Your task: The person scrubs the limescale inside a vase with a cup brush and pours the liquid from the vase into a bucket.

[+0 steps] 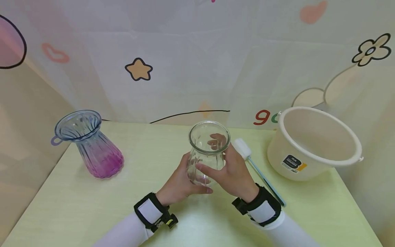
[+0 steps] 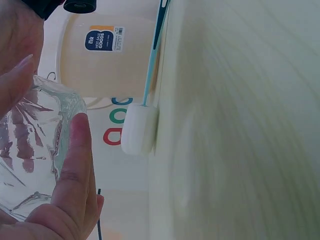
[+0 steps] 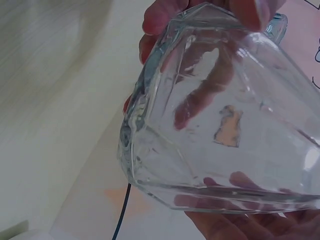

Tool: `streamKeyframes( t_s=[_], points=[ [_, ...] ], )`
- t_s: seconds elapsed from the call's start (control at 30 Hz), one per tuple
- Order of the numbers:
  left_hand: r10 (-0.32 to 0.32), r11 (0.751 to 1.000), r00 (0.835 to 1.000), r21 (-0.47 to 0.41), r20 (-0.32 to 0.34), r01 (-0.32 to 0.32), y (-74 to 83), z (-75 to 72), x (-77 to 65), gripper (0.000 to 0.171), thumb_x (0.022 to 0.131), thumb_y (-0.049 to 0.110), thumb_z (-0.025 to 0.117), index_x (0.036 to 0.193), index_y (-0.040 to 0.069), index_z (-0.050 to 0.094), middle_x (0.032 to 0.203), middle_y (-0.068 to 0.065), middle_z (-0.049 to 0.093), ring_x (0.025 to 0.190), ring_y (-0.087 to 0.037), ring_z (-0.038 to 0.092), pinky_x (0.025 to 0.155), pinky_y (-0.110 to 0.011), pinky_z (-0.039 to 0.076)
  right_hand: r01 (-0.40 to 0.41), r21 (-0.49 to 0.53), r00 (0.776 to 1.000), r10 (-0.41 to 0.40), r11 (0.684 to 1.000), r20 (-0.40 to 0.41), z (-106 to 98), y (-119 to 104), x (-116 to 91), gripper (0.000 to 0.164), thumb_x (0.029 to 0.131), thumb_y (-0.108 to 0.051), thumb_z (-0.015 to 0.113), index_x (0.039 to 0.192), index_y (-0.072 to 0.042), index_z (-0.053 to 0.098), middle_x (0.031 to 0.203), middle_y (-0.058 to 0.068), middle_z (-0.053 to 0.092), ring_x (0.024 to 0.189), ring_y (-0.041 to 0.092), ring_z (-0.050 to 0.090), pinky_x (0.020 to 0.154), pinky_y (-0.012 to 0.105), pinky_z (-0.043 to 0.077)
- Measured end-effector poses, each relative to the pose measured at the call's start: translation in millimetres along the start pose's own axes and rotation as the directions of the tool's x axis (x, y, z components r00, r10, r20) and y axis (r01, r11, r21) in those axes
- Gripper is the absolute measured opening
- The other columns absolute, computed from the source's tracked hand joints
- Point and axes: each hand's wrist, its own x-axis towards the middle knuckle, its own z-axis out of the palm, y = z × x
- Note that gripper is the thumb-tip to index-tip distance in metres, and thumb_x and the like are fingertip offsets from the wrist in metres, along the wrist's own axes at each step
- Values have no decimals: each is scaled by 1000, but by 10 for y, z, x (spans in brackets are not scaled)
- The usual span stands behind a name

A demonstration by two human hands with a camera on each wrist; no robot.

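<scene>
A clear glass vase (image 1: 197,157) with a thick round rim is held up between both hands, above the table. My left hand (image 1: 177,187) grips its lower part, with fingers under the faceted base (image 2: 65,130) in the left wrist view. Around the other side curls my right hand (image 1: 239,175), its thumb across the front and its fingers behind, seen through the glass. In the right wrist view the vase (image 3: 265,150) fills most of the picture, and its glass looks transparent down to the angular bottom.
At the left of the table (image 1: 135,147) stands a ribbed glass vase (image 1: 100,151), blue above and pink below. A white bucket (image 1: 284,151) with a label stands at the right. Between bucket and right hand lies a sponge brush (image 1: 242,148) with a blue handle.
</scene>
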Motion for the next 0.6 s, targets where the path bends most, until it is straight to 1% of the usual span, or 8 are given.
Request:
streamKeyframes(
  t_s=[0.07, 0.17, 0.27, 0.33, 0.4, 0.47, 0.53, 0.6],
  points=[
    [6, 1000, 1000, 4, -5, -6, -3, -10, -1, 116, 74, 6, 93, 156, 31, 15, 148, -6, 47, 104, -27, 72, 82, -42, 62, -6, 2, 1000, 6, 1000, 2, 6, -8, 11, 81, 85, -31, 87, 151, -20, 40, 148, 7, 56, 135, 25, 57, 106, 53, 52],
    [15, 1000, 999, 27, -31, -14, -2, -26, 1, 116, 74, 8, 94, 157, 30, 16, 148, -5, 47, 103, -26, 71, 82, -42, 62, -22, -1, 1000, 22, 1000, -3, 16, -18, 31, 81, 85, -31, 87, 150, -19, 41, 147, 8, 57, 133, 26, 59, 102, 54, 54],
    [32, 997, 996, 72, -84, -26, -1, -50, 11, 117, 72, 14, 96, 158, 28, 17, 149, -4, 46, 105, -25, 70, 87, -40, 60, -28, 16, 1000, 28, 999, -5, 38, -25, 67, 79, 84, -30, 87, 149, -20, 42, 145, 7, 59, 132, 26, 60, 101, 53, 55],
    [45, 995, 991, 96, -123, -33, -2, -80, 21, 117, 71, 18, 97, 158, 29, 18, 151, -1, 45, 110, -24, 67, 91, -40, 59, -28, 36, 1000, 28, 999, -3, 61, -31, 104, 78, 84, -30, 87, 149, -21, 43, 143, 6, 61, 132, 26, 60, 102, 53, 54],
    [56, 992, 985, 121, -161, -37, 2, -121, 31, 116, 72, 23, 97, 157, 32, 19, 152, 2, 43, 117, -23, 63, 95, -39, 56, -38, 64, 999, 38, 997, 5, 96, -32, 150, 77, 85, -30, 87, 148, -22, 44, 142, 7, 62, 132, 27, 60, 103, 55, 53],
    [62, 989, 978, 143, -199, -33, 9, -181, 32, 115, 73, 28, 96, 157, 36, 19, 153, 4, 42, 120, -26, 60, 94, -40, 56, -59, 101, 998, 58, 993, 15, 146, -33, 215, 76, 85, -29, 86, 148, -24, 44, 141, 9, 63, 133, 28, 60, 104, 56, 52],
    [62, 987, 969, 160, -239, -24, 20, -247, 31, 112, 75, 32, 95, 158, 38, 19, 152, 6, 41, 115, -30, 63, 89, -40, 58, -88, 135, 996, 85, 987, 27, 203, -30, 294, 75, 85, -30, 85, 148, -26, 44, 141, 10, 64, 133, 28, 60, 105, 58, 50],
    [70, 980, 957, 199, -282, -13, 25, -320, 33, 110, 77, 38, 93, 159, 38, 19, 153, 6, 40, 111, -31, 65, 84, -38, 60, -124, 170, 992, 118, 978, 41, 271, -25, 384, 74, 86, -31, 85, 147, -28, 44, 141, 9, 64, 133, 29, 60, 108, 58, 48]
  ],
)
